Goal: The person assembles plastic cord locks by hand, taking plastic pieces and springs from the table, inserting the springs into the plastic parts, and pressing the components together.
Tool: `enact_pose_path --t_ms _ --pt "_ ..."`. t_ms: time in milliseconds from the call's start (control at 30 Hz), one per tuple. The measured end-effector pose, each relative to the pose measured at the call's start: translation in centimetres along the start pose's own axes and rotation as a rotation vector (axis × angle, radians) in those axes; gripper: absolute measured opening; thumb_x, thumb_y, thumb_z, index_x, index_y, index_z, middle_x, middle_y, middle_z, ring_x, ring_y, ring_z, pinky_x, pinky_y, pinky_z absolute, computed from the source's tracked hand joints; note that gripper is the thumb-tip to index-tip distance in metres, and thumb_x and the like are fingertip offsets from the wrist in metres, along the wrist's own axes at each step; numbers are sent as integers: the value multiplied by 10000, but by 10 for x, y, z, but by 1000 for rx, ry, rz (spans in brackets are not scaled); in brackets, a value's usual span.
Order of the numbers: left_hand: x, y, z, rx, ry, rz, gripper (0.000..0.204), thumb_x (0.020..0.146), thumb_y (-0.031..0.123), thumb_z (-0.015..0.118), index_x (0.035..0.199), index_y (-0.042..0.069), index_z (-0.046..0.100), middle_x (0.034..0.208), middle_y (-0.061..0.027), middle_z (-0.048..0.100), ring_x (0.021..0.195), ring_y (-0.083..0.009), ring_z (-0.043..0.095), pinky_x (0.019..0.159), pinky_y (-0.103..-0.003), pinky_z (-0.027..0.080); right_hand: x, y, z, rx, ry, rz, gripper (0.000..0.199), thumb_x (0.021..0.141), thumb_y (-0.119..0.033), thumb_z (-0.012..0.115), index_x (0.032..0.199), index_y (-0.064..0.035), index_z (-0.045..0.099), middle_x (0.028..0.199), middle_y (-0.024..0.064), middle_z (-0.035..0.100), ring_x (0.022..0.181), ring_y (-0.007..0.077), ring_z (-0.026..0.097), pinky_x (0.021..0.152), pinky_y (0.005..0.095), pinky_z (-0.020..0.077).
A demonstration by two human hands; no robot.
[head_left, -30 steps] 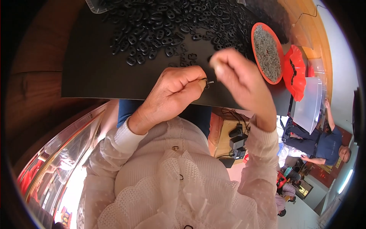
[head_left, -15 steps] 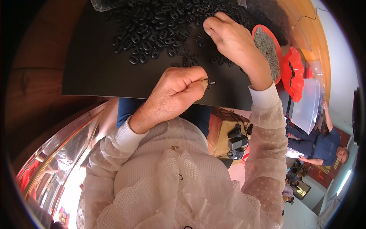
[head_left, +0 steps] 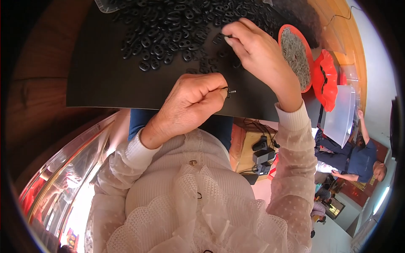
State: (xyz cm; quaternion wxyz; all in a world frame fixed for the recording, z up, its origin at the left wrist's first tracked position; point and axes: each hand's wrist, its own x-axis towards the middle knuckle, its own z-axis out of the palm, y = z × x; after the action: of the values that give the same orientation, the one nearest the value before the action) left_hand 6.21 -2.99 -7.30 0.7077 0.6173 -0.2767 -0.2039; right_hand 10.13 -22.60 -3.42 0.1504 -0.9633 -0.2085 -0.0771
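Above the matte black tabletop [head_left: 109,86], a silvery coil spring [head_left: 233,91] and small black part [head_left: 228,89] are pinched by the left hand [head_left: 193,100]; beyond, near heaped black two-holed ovals [head_left: 179,35], a tiny dark piece [head_left: 228,36], newly visible, seems pinched by the right hand [head_left: 258,54], suggesting fresh pickup.

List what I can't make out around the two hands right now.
All in the head view:
- Black part in the left hand: mostly hidden by thumb and fingers; a spring sticks out.
- Dark piece at the right hand: too small to tell its shape or whether it's gripped.
- Clear container: cut off by the upper edge.
- Grey pieces in the orange-red bowl: too small to tell apart.
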Motion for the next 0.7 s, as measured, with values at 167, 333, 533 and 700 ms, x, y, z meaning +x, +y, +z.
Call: enact_pose_path --t_ms 167,333,533,700 --pt "0 2 1 -15 8 -27 65 804 -42 504 744 -19 502 611 -13 430 559 -66 366 492 -247 325 10 10 12 -97 -67 -26 74 859 -77 582 929 -52 580 870 97 559 784 332 585 653 404 466" --pt "-1 0 2 -27 35 -31 55 783 -54 491 740 -20 494 604 -36 437 552 -78 376 489 -252 346 3 15 6 -124 -58 -37 38 839 -76 563 837 -41 548 888 113 577 783 354 608 626 443 490" --pt "0 0 0 -10 27 -3 61 787 -53 488 736 -20 497 602 -33 437 544 -76 382 485 -251 339 -14 4 -2 112 -8 -19 36 828 -48 550 859 -46 568 887 109 570 788 348 597 625 439 477" --pt "-1 -3 1 -10 39 -2 66 787 -58 485 733 -21 497 600 -32 435 542 -73 376 483 -246 333 -6 11 5 47 10 5 32 823 -50 556 851 -47 572 888 106 572 779 345 601 626 441 479"
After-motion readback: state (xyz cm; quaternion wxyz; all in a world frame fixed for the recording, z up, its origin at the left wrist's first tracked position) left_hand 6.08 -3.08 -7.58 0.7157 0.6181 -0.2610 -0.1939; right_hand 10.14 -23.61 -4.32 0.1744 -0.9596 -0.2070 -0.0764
